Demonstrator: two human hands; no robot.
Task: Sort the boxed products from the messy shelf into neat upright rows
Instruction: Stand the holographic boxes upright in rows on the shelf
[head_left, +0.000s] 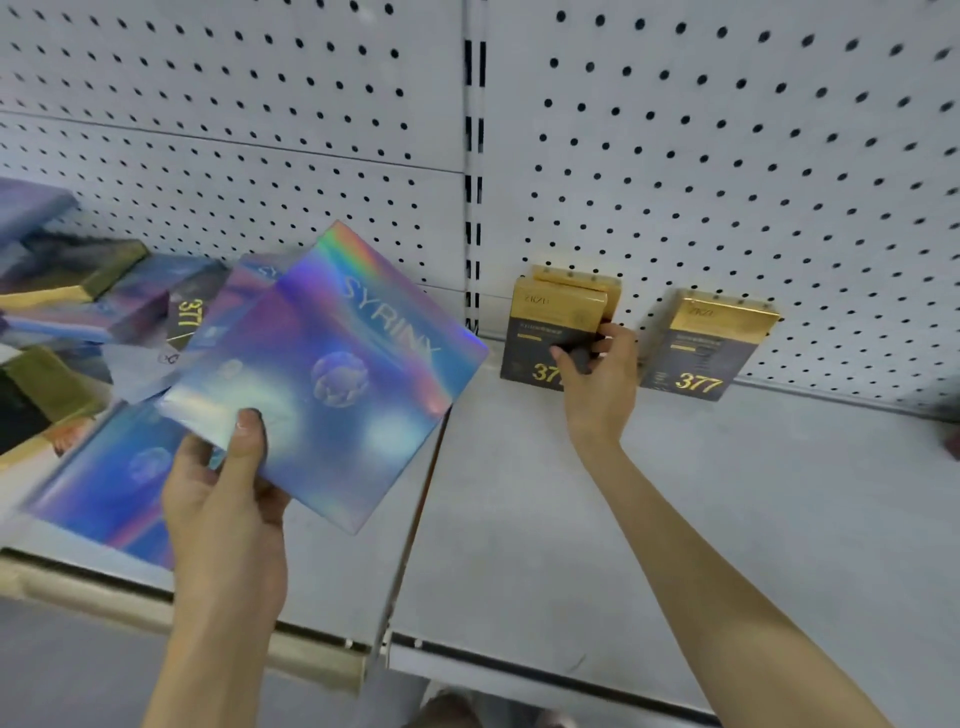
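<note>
My left hand (228, 499) grips the lower corner of a flat holographic blue box marked SYRINX (332, 369), held tilted above the left shelf. My right hand (602, 379) reaches to the back of the right shelf (571, 519) and holds the right edge of an upright black-and-gold box marked 377 (540, 332); a second such box stands right behind it. Another black-and-gold 377 box (701, 348) stands upright alone further right against the pegboard.
A messy heap of holographic and black-and-gold boxes (88, 317) lies flat on the left shelf, with one holographic box (109, 483) near its front edge. A slotted upright post (474, 171) divides the pegboard back wall (727, 156).
</note>
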